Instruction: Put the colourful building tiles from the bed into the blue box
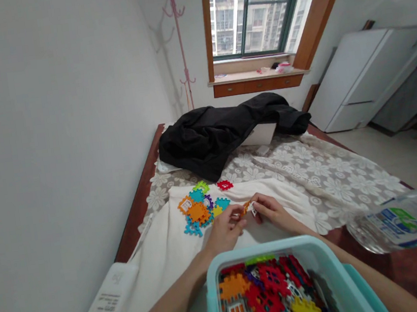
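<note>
Small orange block (246, 206) and white block (253, 209) pinched together above cloth.

No text, brand, number or sign can be read. The plastic bottle (405, 222) lying at about four o'clock carries a label with blue, green and white print, but its lettering is too blurred to make out. The white device (108, 297) at about eight o'clock bears a few dark lines of small print, also too small to read. The buildings beyond the window (254, 9) at twelve o'clock show no legible signs.
</note>
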`<state>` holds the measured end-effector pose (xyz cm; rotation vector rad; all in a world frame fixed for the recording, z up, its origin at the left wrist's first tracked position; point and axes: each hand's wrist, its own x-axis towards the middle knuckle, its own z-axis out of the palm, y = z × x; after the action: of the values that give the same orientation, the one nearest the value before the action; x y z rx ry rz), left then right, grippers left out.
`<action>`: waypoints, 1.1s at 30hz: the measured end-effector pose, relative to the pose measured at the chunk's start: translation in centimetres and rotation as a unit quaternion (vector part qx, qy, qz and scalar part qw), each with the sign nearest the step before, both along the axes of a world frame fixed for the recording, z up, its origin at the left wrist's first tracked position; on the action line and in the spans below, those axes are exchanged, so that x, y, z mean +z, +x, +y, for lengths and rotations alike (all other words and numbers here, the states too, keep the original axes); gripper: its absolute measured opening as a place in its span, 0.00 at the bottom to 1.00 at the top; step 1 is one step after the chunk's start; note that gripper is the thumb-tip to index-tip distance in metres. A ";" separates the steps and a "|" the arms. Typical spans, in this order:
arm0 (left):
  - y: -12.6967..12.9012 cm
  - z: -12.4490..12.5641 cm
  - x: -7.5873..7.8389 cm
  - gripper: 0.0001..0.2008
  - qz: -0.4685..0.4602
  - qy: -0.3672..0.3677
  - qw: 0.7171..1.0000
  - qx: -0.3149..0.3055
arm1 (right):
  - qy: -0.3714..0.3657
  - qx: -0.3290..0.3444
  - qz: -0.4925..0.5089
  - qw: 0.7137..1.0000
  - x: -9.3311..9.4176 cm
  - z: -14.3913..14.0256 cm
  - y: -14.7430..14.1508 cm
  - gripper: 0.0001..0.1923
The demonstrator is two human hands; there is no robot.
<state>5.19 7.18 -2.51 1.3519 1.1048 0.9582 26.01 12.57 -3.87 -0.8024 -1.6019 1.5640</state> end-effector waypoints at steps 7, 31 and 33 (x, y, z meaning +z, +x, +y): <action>-0.1 -0.1 -0.5 0.10 0.041 0.030 0.999 0.012 | -0.005 -0.084 0.010 0.996 -1.1 0.7 -0.2 0.19; -0.2 0.5 -0.1 0.26 -0.102 -0.031 0.993 0.056 | 0.091 -0.092 -0.016 0.992 -0.9 0.8 0.1 0.14; -0.2 0.6 0.0 0.27 -0.121 -0.046 0.990 0.060 | 0.115 -0.079 -0.026 0.990 -0.8 0.8 0.2 0.14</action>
<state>5.00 7.80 -2.52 1.0729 1.0395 1.1134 26.17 13.33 -4.63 -0.8268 -1.6758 1.2306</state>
